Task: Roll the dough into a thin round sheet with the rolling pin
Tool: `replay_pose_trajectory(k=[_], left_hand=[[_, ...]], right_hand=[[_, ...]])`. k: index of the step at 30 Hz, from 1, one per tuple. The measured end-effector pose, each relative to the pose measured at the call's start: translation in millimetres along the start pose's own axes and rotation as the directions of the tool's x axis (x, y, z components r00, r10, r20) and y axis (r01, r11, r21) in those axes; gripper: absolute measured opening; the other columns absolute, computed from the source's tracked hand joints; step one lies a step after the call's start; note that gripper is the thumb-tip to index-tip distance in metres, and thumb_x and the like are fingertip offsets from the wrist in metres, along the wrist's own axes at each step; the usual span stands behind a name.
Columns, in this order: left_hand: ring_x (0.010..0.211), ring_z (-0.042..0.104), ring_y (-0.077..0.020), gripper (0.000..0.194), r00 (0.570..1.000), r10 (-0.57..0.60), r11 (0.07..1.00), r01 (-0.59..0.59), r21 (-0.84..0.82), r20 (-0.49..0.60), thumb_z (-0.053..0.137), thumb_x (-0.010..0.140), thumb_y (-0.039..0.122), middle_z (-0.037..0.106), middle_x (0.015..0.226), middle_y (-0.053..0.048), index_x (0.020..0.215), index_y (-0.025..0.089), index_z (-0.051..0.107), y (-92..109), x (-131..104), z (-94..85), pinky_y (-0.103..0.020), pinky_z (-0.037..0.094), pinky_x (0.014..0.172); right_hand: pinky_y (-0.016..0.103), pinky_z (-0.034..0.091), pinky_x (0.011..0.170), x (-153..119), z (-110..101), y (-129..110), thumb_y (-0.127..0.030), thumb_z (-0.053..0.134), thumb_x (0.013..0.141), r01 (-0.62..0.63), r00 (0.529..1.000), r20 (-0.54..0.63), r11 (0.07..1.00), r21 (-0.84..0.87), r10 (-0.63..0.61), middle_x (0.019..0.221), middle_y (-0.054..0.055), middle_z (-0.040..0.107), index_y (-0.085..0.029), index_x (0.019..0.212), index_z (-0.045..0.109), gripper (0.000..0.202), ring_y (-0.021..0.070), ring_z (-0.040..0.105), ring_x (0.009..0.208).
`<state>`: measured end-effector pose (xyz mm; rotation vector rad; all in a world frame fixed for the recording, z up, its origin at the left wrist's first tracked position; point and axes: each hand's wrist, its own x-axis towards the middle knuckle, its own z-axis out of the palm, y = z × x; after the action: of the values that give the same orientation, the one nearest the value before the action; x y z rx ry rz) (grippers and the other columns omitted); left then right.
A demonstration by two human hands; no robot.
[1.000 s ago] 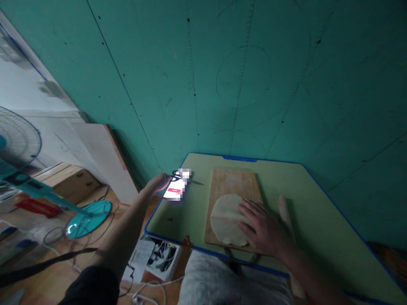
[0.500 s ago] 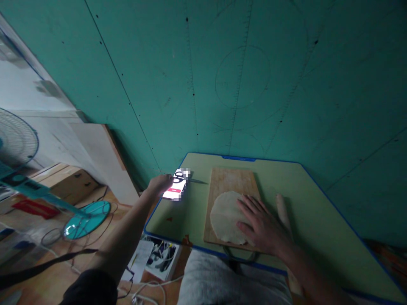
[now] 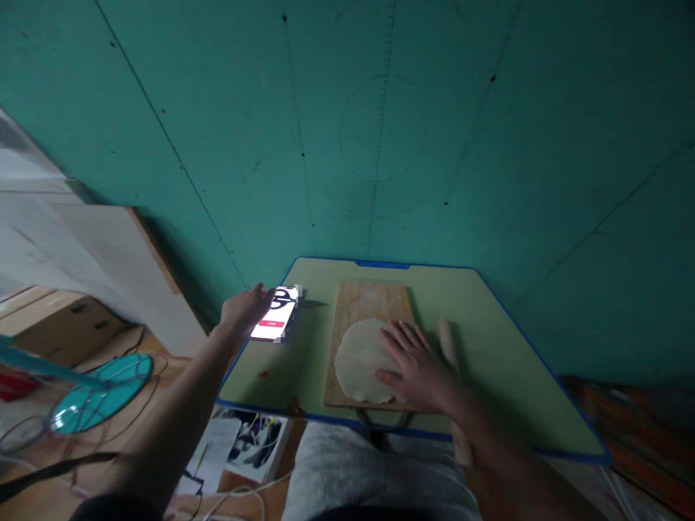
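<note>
My left hand is at the left edge of a lit phone, closed around that edge with a fingertip showing at the upper left of the screen; its other fingers are mostly hidden. A knife lies just right of the phone, its handle end out of sight. My right hand lies open, fingers spread, over the right part of a round flat sheet of dough. Beneath the dough is a wooden cutting board. To the right of the board a rolling pin lies partly under my right forearm.
The small table has a blue rim and stands against a green wall. A fan base, cables and a cardboard box are on the floor at left. A white box of cables sits below the table.
The view has turned to the right, so everything sits further left. My left hand's fingertip is slightly higher along the phone's edge. My right hand stays on the dough.
</note>
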<state>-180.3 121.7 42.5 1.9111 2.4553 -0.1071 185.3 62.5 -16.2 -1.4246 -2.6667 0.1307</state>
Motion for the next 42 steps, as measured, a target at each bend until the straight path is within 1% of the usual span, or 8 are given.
replay_pose_trajectory(k=[5, 8, 11, 13, 19, 26, 38, 42], left_hand=[[0.106, 0.069, -0.0288, 0.037, 0.929, 0.350, 0.927, -0.362, -0.099, -0.115, 0.037, 0.102, 0.033, 0.071, 0.122, -0.015, 0.121, 0.017, 0.065, 61.0, -48.5, 2.3, -0.039, 0.052, 0.089], [0.115, 0.064, -0.0252, 0.030, 0.809, 0.567, 0.799, -0.586, -0.136, -0.152, 0.045, 0.100, 0.028, 0.070, 0.125, -0.011, 0.119, 0.022, 0.067, 100.9, -82.0, 22.2, -0.039, 0.049, 0.099], [0.126, 0.059, -0.0268, 0.033, 0.620, 0.730, 0.610, -0.781, -0.135, -0.289, 0.042, 0.102, 0.028, 0.064, 0.136, -0.014, 0.125, 0.019, 0.064, 130.5, -104.2, 47.7, -0.043, 0.048, 0.105], [0.135, 0.053, -0.0292, 0.037, 0.577, 0.748, 0.577, -0.810, -0.110, -0.328, 0.043, 0.102, 0.034, 0.059, 0.144, -0.015, 0.132, 0.018, 0.060, 144.9, -111.3, 62.0, -0.047, 0.042, 0.112], [0.148, 0.037, -0.0354, 0.058, 0.615, 0.705, 0.623, -0.775, -0.107, -0.353, 0.042, 0.102, 0.053, 0.047, 0.155, -0.019, 0.147, 0.016, 0.047, 170.7, -104.1, 75.7, -0.058, 0.029, 0.119], [0.147, 0.039, -0.0368, 0.059, 0.597, 0.717, 0.602, -0.790, -0.112, -0.359, 0.040, 0.102, 0.051, 0.046, 0.155, -0.020, 0.148, 0.015, 0.047, 170.7, -108.6, 75.9, -0.061, 0.030, 0.118], [0.146, 0.041, -0.0335, 0.065, 0.571, 0.730, 0.553, -0.816, -0.166, -0.376, 0.057, 0.095, 0.052, 0.050, 0.154, -0.015, 0.149, 0.019, 0.045, 149.6, -154.4, 76.6, -0.056, 0.034, 0.119], [0.143, 0.044, -0.0367, 0.059, 0.692, 0.578, 0.686, -0.699, -0.202, -0.433, 0.051, 0.097, 0.056, 0.052, 0.151, -0.018, 0.142, 0.019, 0.051, 136.5, -153.0, 87.5, -0.060, 0.037, 0.116]], right_hand=[[0.058, 0.021, 0.123, 8.8, -9.8, 0.0, -0.072, 0.044, 0.093, -0.069, 0.995, 0.069, 0.998, -0.008, 0.069, 0.162, 0.020, 0.033, -0.010, 0.156, 0.037, 0.089, 0.0366, 0.027, 0.152], [0.059, 0.017, 0.124, 9.2, -11.3, 5.3, -0.069, 0.040, 0.096, -0.119, 0.992, 0.043, 0.993, -0.022, 0.120, 0.162, 0.021, 0.034, -0.010, 0.155, 0.041, 0.083, 0.0353, 0.026, 0.153], [0.059, 0.017, 0.124, 1.9, -13.8, 18.8, -0.061, 0.033, 0.101, -0.141, 0.990, -0.013, 0.990, -0.021, 0.141, 0.161, 0.018, 0.039, -0.016, 0.152, 0.046, 0.069, 0.0328, 0.027, 0.153], [0.060, 0.020, 0.123, -7.4, -15.2, 32.6, -0.054, 0.031, 0.103, -0.196, 0.979, -0.052, 0.981, -0.016, 0.195, 0.160, 0.018, 0.041, -0.017, 0.150, 0.049, 0.063, 0.0326, 0.030, 0.152], [0.056, 0.034, 0.118, -42.8, -0.5, 68.7, -0.041, 0.043, 0.099, -0.325, 0.922, -0.188, 0.941, 0.098, 0.338, 0.156, 0.018, 0.047, -0.015, 0.151, 0.045, 0.058, 0.0324, 0.040, 0.147], [0.050, 0.047, 0.106, -57.7, 6.8, 59.5, -0.032, 0.046, 0.095, -0.336, 0.896, -0.217, 0.911, 0.238, 0.387, 0.150, 0.015, 0.054, -0.022, 0.163, 0.016, 0.076, 0.0309, 0.054, 0.134], [0.032, 0.045, 0.058, -78.6, -13.7, 41.4, -0.029, 0.060, 0.085, -0.523, 0.852, -0.016, 0.852, -0.008, 0.523, 0.096, 0.009, 0.079, -0.022, 0.148, 0.050, 0.064, 0.0262, 0.074, 0.073], [0.033, 0.048, 0.058, -72.7, -21.3, 45.8, -0.024, 0.060, 0.082, -0.552, 0.834, -0.051, 0.832, -0.051, 0.550, 0.094, 0.010, 0.080, -0.021, 0.137, 0.062, 0.055, 0.0275, 0.074, 0.075]])
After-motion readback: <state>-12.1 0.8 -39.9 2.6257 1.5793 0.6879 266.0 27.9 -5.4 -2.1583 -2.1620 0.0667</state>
